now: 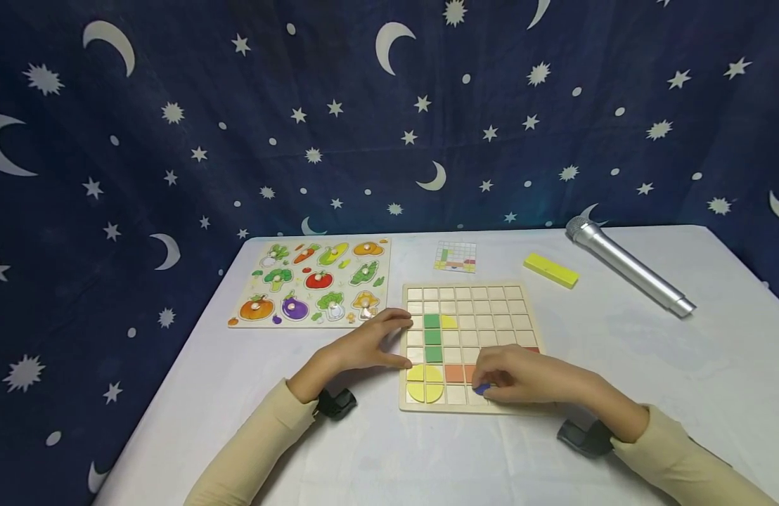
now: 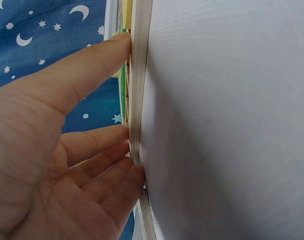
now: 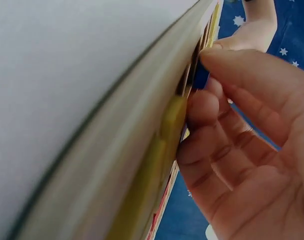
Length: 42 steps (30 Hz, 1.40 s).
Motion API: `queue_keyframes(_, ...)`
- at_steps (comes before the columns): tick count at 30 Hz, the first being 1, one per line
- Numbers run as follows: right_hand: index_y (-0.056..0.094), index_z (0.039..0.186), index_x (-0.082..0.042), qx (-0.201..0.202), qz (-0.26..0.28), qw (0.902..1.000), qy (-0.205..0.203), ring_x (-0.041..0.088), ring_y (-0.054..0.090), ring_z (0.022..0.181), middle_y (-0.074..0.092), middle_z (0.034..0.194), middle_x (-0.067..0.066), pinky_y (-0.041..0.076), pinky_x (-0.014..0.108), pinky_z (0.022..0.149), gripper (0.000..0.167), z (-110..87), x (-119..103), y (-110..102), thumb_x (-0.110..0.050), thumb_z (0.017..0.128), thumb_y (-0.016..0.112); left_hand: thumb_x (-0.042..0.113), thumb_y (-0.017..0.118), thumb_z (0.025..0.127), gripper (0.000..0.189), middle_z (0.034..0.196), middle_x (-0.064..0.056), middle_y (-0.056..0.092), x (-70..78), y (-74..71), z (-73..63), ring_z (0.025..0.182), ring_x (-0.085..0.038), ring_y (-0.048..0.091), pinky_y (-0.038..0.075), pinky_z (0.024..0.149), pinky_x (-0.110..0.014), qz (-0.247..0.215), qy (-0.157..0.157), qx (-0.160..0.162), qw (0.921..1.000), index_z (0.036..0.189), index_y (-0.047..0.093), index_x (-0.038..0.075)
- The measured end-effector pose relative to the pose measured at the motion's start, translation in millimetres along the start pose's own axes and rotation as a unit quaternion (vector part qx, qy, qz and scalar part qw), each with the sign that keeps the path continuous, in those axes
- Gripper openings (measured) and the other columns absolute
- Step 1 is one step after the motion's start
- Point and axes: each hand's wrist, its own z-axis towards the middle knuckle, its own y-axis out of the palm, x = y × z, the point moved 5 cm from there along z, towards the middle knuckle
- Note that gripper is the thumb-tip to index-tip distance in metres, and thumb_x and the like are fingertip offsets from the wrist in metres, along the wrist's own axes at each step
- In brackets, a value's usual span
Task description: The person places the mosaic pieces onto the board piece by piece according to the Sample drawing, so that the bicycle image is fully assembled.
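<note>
A pale wooden grid board (image 1: 484,305) lies flat on the table. My left hand (image 1: 369,344) rests at its left edge, thumb and fingertips touching the rim with the fingers relaxed. Over the board's lower part, my right hand (image 1: 527,374) pinches a blue piece (image 1: 481,388) between thumb and fingers; its full shape is hidden. Three green squares (image 1: 432,336) stand in a column. Below them, yellow quarter-circles (image 1: 425,392) form a round shape, with orange-red squares (image 1: 454,373) beside it. One yellow quarter-circle (image 1: 449,322) sits alone. Yellow pieces (image 3: 173,117) line the near edge.
A small pattern card (image 1: 455,256) lies behind the board. Toward the back right are a yellow block (image 1: 550,270) and a silver microphone (image 1: 630,263). A vegetable puzzle board (image 1: 310,277) lies at the back left. A starry dark-blue cloth (image 1: 351,161) hangs behind the white table.
</note>
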Motion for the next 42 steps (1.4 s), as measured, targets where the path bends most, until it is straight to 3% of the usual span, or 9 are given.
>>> queue_keyframes(5, 0.07, 0.093, -0.02, 0.004, 0.003, 0.9999, 0.015, 0.0, 0.049, 0.07, 0.055, 0.083, -0.015, 0.045, 0.018, 0.061, 0.009, 2.9, 0.3, 0.5, -0.013, 0.087, 0.072, 0.03, 0.08, 0.082, 0.072, 0.15, -0.01, 0.038, -0.7, 0.3, 0.6, 0.141, -0.026, 0.033, 0.028, 0.116, -0.043, -0.001, -0.004, 0.0, 1.0, 0.141, 0.049, 0.001)
queue_keyframes(23, 0.072, 0.093, -0.018, 0.007, 0.011, 0.9999, 0.003, -0.001, 0.049, 0.071, 0.058, 0.085, -0.014, 0.047, 0.018, 0.061, 0.01, 5.4, -0.6, 2.6, -0.01, 0.087, 0.072, 0.029, 0.079, 0.083, 0.072, 0.15, -0.011, 0.037, -2.2, 1.4, 1.0, 0.141, -0.027, 0.033, 0.028, 0.116, -0.044, -0.001, 0.001, 0.002, 1.0, 0.141, 0.049, 0.001)
queue_keyframes(33, 0.071, 0.096, -0.023, 0.024, 0.021, 0.9995, 0.006, 0.0, 0.051, 0.072, 0.055, 0.083, -0.018, 0.046, 0.018, 0.062, 0.005, -2.0, 3.0, -4.2, -0.022, 0.091, 0.069, 0.03, 0.078, 0.084, 0.07, 0.149, -0.01, 0.038, 0.5, 1.6, 2.9, 0.14, -0.026, 0.035, 0.029, 0.115, -0.043, 0.003, 0.003, -0.003, 1.0, 0.141, 0.049, 0.002)
queue_keyframes(37, 0.072, 0.097, -0.02, 0.046, 0.024, 0.9985, 0.016, 0.001, 0.05, 0.074, 0.056, 0.083, -0.016, 0.046, 0.02, 0.063, 0.006, -7.7, 4.0, -14.8, -0.023, 0.092, 0.069, 0.031, 0.07, 0.091, 0.055, 0.141, -0.012, 0.048, 4.2, -0.9, 3.4, 0.133, -0.026, 0.044, 0.035, 0.111, -0.042, 0.015, 0.014, 0.015, 0.9997, 0.134, 0.055, 0.0)
queue_keyframes(42, 0.072, 0.097, -0.016, 0.091, 0.002, 0.9958, 0.013, 0.001, 0.048, 0.07, 0.06, 0.086, -0.014, 0.045, 0.021, 0.06, 0.006, -15.7, 5.0, -30.4, -0.017, 0.091, 0.069, 0.026, 0.06, 0.098, 0.039, 0.131, -0.013, 0.058, 12.0, -9.6, 2.3, 0.127, -0.027, 0.051, 0.041, 0.107, -0.042, 0.007, 0.037, 0.071, 0.9968, 0.125, 0.062, -0.001)
